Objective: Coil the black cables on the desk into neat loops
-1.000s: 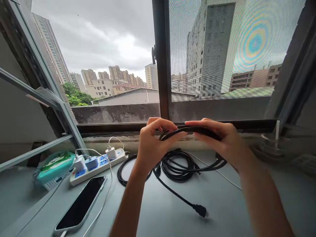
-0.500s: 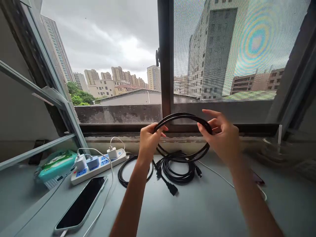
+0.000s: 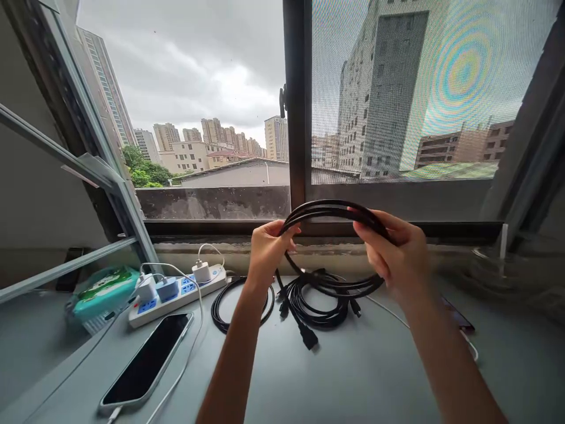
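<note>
A black cable (image 3: 324, 206), looped into a ring of several turns, is held up above the desk between both hands. My left hand (image 3: 268, 250) is closed around the ring's left side, thumb and fingers pinching the strands. On its right side, my right hand (image 3: 397, 247) is closed with the thumb in front of the strands and fingers behind. A black HDMI-type plug (image 3: 308, 337) hangs or lies just below the ring; I cannot tell which cable it belongs to. Beneath sits a coiled black cable (image 3: 320, 318) on the desk, partly covered by the held ring.
Left of the coils lies another thin black cable coil (image 3: 217, 315). A power strip (image 3: 176, 300) with white chargers, a phone (image 3: 148, 362) and a teal wipes pack (image 3: 106, 294) are at the left. A second phone (image 3: 457, 315) and a clear cup (image 3: 489, 265) stand right, below the window.
My right hand's fingers have closed from spread onto the cable ring. Another turn of cable now shows along the top of the ring. The left hand keeps its hold.
</note>
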A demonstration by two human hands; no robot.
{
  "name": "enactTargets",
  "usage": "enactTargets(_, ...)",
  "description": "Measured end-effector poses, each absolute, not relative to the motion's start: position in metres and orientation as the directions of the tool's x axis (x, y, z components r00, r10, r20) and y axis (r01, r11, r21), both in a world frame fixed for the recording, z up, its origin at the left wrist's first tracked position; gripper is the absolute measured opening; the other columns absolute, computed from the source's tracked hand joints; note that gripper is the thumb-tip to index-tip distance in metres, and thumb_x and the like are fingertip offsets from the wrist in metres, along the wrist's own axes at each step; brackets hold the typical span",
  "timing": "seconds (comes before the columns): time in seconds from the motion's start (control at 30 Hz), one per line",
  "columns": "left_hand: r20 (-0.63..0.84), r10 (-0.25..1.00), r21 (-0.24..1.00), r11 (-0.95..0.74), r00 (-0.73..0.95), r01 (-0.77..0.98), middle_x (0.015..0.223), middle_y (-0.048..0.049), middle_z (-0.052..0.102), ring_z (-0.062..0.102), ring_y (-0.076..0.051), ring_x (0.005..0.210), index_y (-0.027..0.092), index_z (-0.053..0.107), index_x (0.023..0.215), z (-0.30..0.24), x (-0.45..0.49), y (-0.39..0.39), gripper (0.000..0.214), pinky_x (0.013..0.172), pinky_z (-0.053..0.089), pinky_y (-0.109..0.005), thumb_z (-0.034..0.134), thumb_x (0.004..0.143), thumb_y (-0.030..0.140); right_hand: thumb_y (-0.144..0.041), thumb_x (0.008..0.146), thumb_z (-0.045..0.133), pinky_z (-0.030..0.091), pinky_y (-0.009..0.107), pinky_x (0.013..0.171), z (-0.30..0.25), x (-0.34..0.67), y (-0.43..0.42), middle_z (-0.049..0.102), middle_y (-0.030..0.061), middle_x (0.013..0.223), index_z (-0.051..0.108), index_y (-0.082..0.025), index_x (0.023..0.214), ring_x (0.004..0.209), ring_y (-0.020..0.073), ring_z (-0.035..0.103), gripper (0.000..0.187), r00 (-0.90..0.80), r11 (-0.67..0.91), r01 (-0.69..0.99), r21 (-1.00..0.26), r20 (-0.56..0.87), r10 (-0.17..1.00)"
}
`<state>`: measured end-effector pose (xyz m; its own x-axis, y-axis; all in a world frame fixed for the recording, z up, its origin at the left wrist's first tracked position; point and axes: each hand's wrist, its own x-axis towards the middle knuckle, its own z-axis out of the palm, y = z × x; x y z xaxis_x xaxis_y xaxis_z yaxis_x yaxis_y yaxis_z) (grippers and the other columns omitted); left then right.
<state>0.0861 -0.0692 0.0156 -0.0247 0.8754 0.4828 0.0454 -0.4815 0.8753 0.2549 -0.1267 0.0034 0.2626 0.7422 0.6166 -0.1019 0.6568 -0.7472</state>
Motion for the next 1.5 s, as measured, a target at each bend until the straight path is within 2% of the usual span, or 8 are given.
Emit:
enactTargets(0.27,0.229,0.965,0.938,-0.184,0.125,-0.295,0.04,0.0075,0.036,0.055,-0.011,0.043,0.018,0.044,0.049,-0.007,0.121,-0.069,0.044,0.052,0.043,-0.021,0.067,0.068,0.05,-0.021,0.074,0.07,0.018,0.018,0.027,-0.007,0.237,-0.12,0.035,-0.0129,0.033,0.07,-0.021,0.092,0.023,0.0025,0.026,0.019,0.568,0.858,-0.171,-0.485,0.663,0.488)
enactTargets(0.43,0.152,0.98,0.926,-0.096,0.127,-0.365,0.033,0.0086,0.018,0.046,-0.009,0.032,0.021,0.024,0.044,-0.013,0.131,-0.07,0.05,0.046,0.037,-0.02,0.053,0.08,0.042,-0.023,0.078,0.062,0.03,0.017,0.032,-0.008,0.241,-0.115,0.046,-0.0091,0.041,0.068,-0.019,0.086,0.031,0.0048,0.04,0.01,0.426,0.789,0.059,-0.612,0.73,0.534)
enactTargets(0.57,0.28,0.96,0.938,-0.273,0.005,-0.214,0.031,0.0094,0.023,0.03,-0.006,0.023,0.02,0.032,0.049,-0.004,0.112,-0.063,0.043,0.035,0.026,-0.02,0.053,0.081,0.041,-0.026,0.073,0.065,0.045,0.023,0.044,-0.002,0.253,-0.112,0.063,-0.002,0.067,0.068,-0.019,0.097,0.047,0.0092,0.054,0.026,0.387,0.62,0.369,-0.692,0.721,0.575)
enactTargets(0.8,0.65,0.705,0.759,-0.584,-0.284,0.288,0.038,0.0086,0.033,0.03,-0.006,0.027,0.019,0.054,0.06,0.016,0.074,-0.065,0.028,0.03,0.021,-0.021,0.06,0.077,0.04,-0.025,0.074,0.063,0.045,0.021,0.047,-0.005,0.239,-0.11,0.063,-0.0056,0.069,0.055,-0.026,0.123,0.045,0.0075,0.052,0.05,0.176,0.616,0.475,-0.629,0.753,0.633)
enactTargets(1.07,0.626,0.742,0.78,-0.593,-0.241,0.202,0.039,0.0075,0.029,0.023,-0.004,0.034,0.018,0.051,0.055,0.016,0.083,-0.072,0.036,0.035,0.018,-0.021,0.061,0.077,0.045,-0.022,0.073,0.063,0.034,0.014,0.036,0.006,0.213,-0.136,0.042,-0.0103,0.048,0.065,-0.021,0.099,0.041,0.0058,0.047,0.027,0.194,0.572,-0.015,-0.82,0.559,0.806)
enactTargets(1.23,0.505,0.862,0.861,-0.5,-0.048,0.095,0.035,0.0073,0.033,0.033,-0.007,0.029,0.02,0.045,0.053,0.009,0.099,-0.067,0.038,0.033,0.025,-0.021,0.06,0.076,0.047,-0.019,0.073,0.063,0.025,0.014,0.029,0.016,0.224,-0.149,0.042,-0.0093,0.047,0.07,-0.018,0.097,0.034,0.0033,0.037,0.026,0.234,0.565,-0.055,-0.824,0.539,0.809)
enactTargets(1.4,0.441,0.897,0.837,-0.427,0.041,0.344,0.041,-0.0005,0.051,0.055,-0.014,0.038,0.017,0.058,0.049,0.006,0.087,-0.055,0.04,0.043,0.043,-0.023,0.055,0.078,0.046,-0.02,0.076,0.062,0.015,0.015,0.027,0.018,0.232,-0.155,0.044,-0.008,0.047,0.073,-0.019,0.096,0.031,0.0003,0.025,0.023,0.256,0.579,-0.11,-0.808,0.539,0.802)
enactTargets(1.5,0.205,0.97,0.876,-0.24,0.129,0.418,0.042,-0.0068,0.056,0.054,-0.017,0.035,0.016,0.059,0.044,0.003,0.082,-0.053,0.052,0.038,0.041,-0.025,0.051,0.08,0.052,-0.019,0.075,0.061,0.015,0.016,0.026,0.016,0.229,-0.158,0.051,-0.006,0.052,0.074,-0.02,0.095,0.031,0.0001,0.025,0.024,0.245,0.618,-0.074,-0.783,0.586,0.772)
